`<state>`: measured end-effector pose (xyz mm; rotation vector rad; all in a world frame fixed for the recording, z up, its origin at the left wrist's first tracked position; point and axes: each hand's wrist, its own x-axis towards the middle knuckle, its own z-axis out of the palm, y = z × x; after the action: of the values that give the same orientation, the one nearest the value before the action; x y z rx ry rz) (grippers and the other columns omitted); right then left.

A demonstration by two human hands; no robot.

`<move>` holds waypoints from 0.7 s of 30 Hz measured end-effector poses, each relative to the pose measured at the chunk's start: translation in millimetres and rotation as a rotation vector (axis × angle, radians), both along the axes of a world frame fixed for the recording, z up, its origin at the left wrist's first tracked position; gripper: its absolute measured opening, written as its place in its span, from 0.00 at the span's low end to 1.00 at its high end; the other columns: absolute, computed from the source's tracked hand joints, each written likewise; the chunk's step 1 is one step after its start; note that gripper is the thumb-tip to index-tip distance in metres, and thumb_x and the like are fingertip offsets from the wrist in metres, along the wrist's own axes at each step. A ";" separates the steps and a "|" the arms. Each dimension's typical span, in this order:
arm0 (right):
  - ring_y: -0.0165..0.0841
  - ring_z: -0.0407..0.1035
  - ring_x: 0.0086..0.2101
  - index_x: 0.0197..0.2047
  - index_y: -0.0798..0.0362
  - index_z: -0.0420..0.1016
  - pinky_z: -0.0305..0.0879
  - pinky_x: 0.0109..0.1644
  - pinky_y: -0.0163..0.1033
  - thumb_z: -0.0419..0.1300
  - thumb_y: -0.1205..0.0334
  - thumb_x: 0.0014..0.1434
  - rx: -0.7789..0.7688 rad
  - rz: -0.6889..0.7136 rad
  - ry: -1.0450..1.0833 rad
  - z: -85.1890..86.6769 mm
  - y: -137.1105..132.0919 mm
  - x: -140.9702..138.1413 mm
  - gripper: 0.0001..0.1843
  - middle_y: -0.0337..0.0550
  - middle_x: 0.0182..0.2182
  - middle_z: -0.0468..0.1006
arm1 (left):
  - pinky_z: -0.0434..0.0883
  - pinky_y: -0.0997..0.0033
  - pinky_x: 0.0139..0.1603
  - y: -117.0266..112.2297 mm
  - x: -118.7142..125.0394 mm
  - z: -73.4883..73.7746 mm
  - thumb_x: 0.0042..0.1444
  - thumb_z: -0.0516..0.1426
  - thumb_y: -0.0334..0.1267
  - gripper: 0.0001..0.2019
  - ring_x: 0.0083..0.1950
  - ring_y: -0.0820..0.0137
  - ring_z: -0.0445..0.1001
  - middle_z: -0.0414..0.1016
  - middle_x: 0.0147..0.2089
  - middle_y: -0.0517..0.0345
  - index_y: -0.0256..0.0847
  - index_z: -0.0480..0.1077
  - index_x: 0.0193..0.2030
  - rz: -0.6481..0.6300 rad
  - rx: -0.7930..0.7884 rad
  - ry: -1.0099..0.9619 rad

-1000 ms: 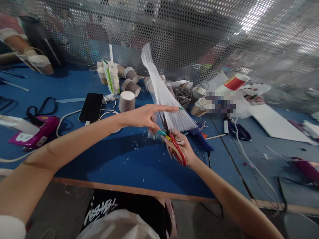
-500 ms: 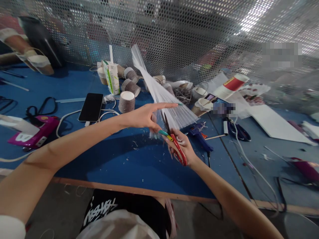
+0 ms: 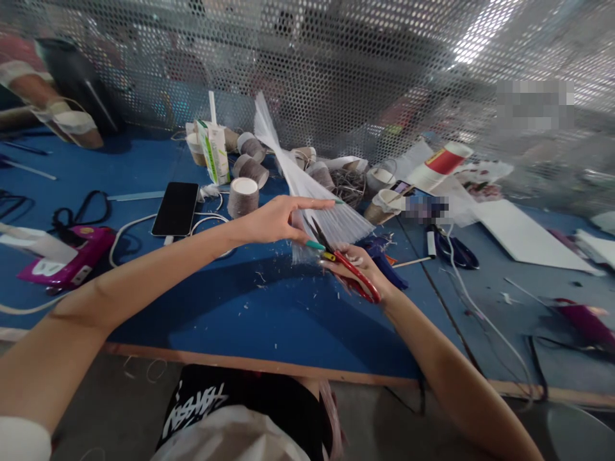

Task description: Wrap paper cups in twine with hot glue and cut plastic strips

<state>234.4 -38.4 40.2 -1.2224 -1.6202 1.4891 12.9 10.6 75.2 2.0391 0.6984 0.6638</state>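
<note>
A white, translucent, pleated fan-shaped bundle point(image 3: 348, 223) rises to a narrow end at the upper left and spreads wide toward the lower right. My left hand point(image 3: 271, 219) grips it near the wide part, thumb and fingers on either side, long teal nails showing. In my right hand point(image 3: 373, 272) are red-handled scissors point(image 3: 358, 276), their dark blades slanting up to the left between my left thumb and fingers, against the bundle. Whether the blades touch the strands I cannot tell. Behind my right hand lies a blue glue gun point(image 3: 391, 272), partly covered.
A phone point(image 3: 175, 209), a drink carton point(image 3: 214, 152) and several thread cones point(image 3: 243, 198) stand beyond my left arm. At left is a magenta power strip point(image 3: 79, 259). Paper cups point(image 3: 384, 203), a white board point(image 3: 533, 237) and cables lie to the right. A perforated metal screen point(image 3: 336, 77) closes the back.
My right hand and the scissors have moved slightly right and up, covering more of the glue gun. The bundle's wide end has shifted a little left. My left hand stays nearly in place.
</note>
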 end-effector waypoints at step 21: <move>0.20 0.57 0.14 0.32 0.52 0.66 0.55 0.15 0.27 0.70 0.53 0.43 -0.021 -0.045 0.094 -5.9 -6.3 -7.4 0.20 0.27 0.16 0.65 | 0.72 0.71 0.29 -3.8 -0.4 0.1 0.51 0.59 0.32 0.41 0.28 0.68 0.76 0.80 0.35 0.53 0.41 0.46 0.70 -0.072 -0.042 -0.004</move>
<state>227.0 -44.8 34.3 -1.1746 -1.5104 1.5157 12.5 6.8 75.3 2.0138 0.6288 0.6067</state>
